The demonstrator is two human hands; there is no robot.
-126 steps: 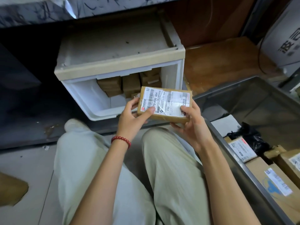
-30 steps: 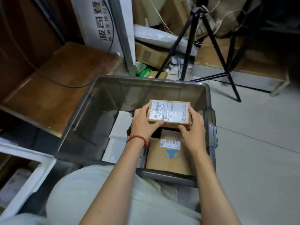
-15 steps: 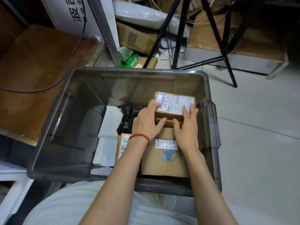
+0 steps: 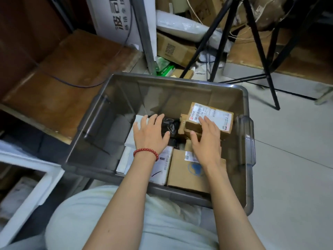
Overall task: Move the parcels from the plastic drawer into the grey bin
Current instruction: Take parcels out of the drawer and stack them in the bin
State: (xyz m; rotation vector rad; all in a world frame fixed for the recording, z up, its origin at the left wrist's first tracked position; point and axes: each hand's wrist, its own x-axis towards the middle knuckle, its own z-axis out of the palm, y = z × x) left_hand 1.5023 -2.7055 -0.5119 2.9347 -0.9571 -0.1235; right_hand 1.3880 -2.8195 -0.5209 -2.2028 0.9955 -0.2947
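**One more parcel in the bin; the drawer's remainder is unclear**

The labelled parcel (image 4: 214,117) is seen lying inside the grey bin (image 4: 162,94), at its far right, stacked on other cartons. The right hand (image 4: 205,139) is laid flat over its near edge, fingers straight, nothing pinched. The left hand (image 4: 151,134) is held spread above a black bag (image 4: 168,123), gripping nothing. Several parcels, a large carton (image 4: 182,170) among them, are judged delivered. The plastic drawer (image 4: 27,160) is glimpsed at lower left; its contents are blurred, so what is left cannot be told.
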